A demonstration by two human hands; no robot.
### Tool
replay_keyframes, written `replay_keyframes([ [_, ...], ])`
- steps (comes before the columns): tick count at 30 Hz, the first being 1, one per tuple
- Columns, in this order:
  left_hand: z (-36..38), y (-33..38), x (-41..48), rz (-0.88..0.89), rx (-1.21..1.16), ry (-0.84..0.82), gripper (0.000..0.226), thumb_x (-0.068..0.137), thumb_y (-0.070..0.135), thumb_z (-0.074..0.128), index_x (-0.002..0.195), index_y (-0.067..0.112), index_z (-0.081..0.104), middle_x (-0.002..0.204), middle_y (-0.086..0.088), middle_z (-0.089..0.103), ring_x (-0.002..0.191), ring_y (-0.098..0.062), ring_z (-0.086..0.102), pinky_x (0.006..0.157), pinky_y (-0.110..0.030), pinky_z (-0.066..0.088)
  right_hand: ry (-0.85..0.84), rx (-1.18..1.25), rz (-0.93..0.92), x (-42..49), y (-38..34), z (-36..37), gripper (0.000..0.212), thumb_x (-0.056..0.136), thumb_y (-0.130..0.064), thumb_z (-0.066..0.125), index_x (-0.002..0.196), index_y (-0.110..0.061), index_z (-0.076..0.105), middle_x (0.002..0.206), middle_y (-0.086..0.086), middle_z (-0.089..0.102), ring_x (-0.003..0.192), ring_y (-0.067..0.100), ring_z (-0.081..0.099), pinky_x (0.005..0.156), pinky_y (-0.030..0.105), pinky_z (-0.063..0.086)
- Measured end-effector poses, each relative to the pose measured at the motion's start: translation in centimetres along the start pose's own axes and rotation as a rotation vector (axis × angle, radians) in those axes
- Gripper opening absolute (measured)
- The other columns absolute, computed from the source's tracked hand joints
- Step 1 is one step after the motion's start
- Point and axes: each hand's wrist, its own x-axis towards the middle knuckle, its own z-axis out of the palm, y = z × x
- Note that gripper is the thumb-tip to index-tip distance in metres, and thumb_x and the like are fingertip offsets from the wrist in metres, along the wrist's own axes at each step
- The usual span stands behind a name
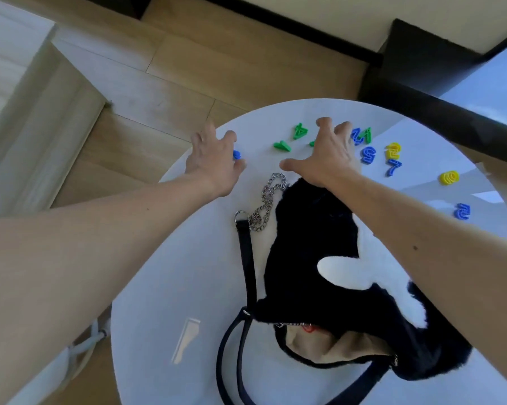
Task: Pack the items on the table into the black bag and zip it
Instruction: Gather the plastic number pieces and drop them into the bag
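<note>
Both arms stretched fwd, left hand (214,159) fingers spread, right hand (329,159) fingers splayed, palms down

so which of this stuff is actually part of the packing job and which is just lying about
Part of the job:
black bag, open
green 4
blue 7
yellow 2
yellow ring
both hands: left hand, right hand

Just lying about:
white table
wood floor

The left hand (214,159) covers most of a small blue piece (236,154), so no idea which number it is. The right hand (328,159) hides part of a green piece (312,143) too, and the black bag (319,258) strap (240,361) runs off the bottom edge.
</note>
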Motion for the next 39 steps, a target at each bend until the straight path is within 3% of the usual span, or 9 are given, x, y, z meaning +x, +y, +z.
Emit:
replay_keyframes([
  [4,0.8,-0.9,1.3,0.094,-0.037,0.043,0.032,0.097,0.034,0.057,0.117,0.008,0.053,0.126,-0.018,0.04,0.113,-0.037,0.038,0.082,-0.042,0.045,-0.037,-0.094,0.091,2.8,-0.5,1.2,0.116,0.057,-0.069,0.082,0.148,-0.026,0.025,0.145,0.013,0.024,0.135,0.04,0.03,0.093,0.048,0.041],
  [7,0.9,-1.0,1.9,0.164,-0.096,0.057,0.023,0.098,0.027,0.058,0.108,0.007,0.056,0.118,-0.016,0.044,0.106,-0.035,0.043,0.081,-0.044,0.045,0.01,-0.096,0.015,3.7,-1.6,1.9,0.107,0.06,-0.071,0.079,0.144,-0.026,0.031,0.141,0.011,0.028,0.13,0.037,0.033,0.085,0.042,0.038],
  [15,1.2,-0.6,2.4,0.266,-0.167,0.011,0.017,0.097,0.02,0.06,0.106,0.007,0.065,0.104,-0.011,0.052,0.093,-0.03,0.051,0.075,-0.034,0.036,0.09,-0.039,-0.111,3.6,-2.5,2.6,0.015,0.092,-0.012,0.064,0.107,-0.012,0.064,0.127,0.014,0.043,0.117,0.034,0.044,0.08,0.033,0.038],
  [19,0.8,-0.7,2.2,0.215,-0.241,0.023,0.006,0.093,0.009,0.06,0.095,0.009,0.065,0.095,-0.006,0.054,0.089,-0.032,0.055,0.07,-0.032,0.037,0.077,-0.011,-0.16,3.6,-1.7,2.1,0.021,0.089,0.0,0.06,0.101,-0.013,0.07,0.124,0.014,0.046,0.113,0.035,0.049,0.081,0.029,0.038],
  [24,1.7,-0.3,1.0,0.338,0.016,0.043,0.023,0.102,0.018,0.045,0.119,0.008,0.058,0.118,-0.012,0.05,0.103,-0.031,0.049,0.084,-0.046,0.049,0.046,0.019,-0.178,3.8,-0.8,1.6,0.028,0.084,0.006,0.062,0.1,-0.014,0.073,0.122,0.013,0.046,0.114,0.032,0.05,0.078,0.028,0.037],
  [27,2.3,-0.1,0.2,0.399,0.082,0.047,0.032,0.1,0.031,0.052,0.125,0.011,0.053,0.12,-0.011,0.046,0.102,-0.03,0.048,0.074,-0.044,0.053,0.049,0.034,-0.21,3.6,-0.2,1.5,0.03,0.082,0.007,0.061,0.098,-0.015,0.074,0.121,0.013,0.047,0.11,0.031,0.052,0.078,0.028,0.041],
  [31,2.8,0.2,-0.2,0.489,0.152,0.028,0.022,0.101,0.021,0.053,0.121,0.011,0.056,0.119,-0.01,0.048,0.095,-0.029,0.051,0.07,-0.044,0.053,0.066,0.023,-0.226,3.6,0.8,1.5,0.03,0.083,0.007,0.062,0.098,-0.015,0.075,0.119,0.011,0.048,0.106,0.03,0.054,0.077,0.028,0.042],
  [36,2.1,1.5,0.5,0.351,-0.155,0.032,0.018,0.097,0.016,0.057,0.111,0.01,0.067,0.106,-0.01,0.057,0.089,-0.029,0.055,0.082,-0.04,0.046,0.04,-0.048,-0.29,3.8,1.6,1.1,0.026,0.082,0.008,0.062,0.096,-0.01,0.074,0.118,0.011,0.051,0.105,0.032,0.057,0.078,0.031,0.043],
  [39,1.0,3.9,0.8,0.012,-0.738,-0.054,0.012,0.097,0.013,0.058,0.097,0.009,0.069,0.084,-0.007,0.06,0.07,-0.022,0.055,0.068,-0.031,0.048,0.021,0.003,-0.27,4.1,1.9,0.4,0.024,0.083,0.005,0.066,0.096,-0.013,0.074,0.118,0.01,0.053,0.108,0.029,0.056,0.077,0.026,0.04],
])
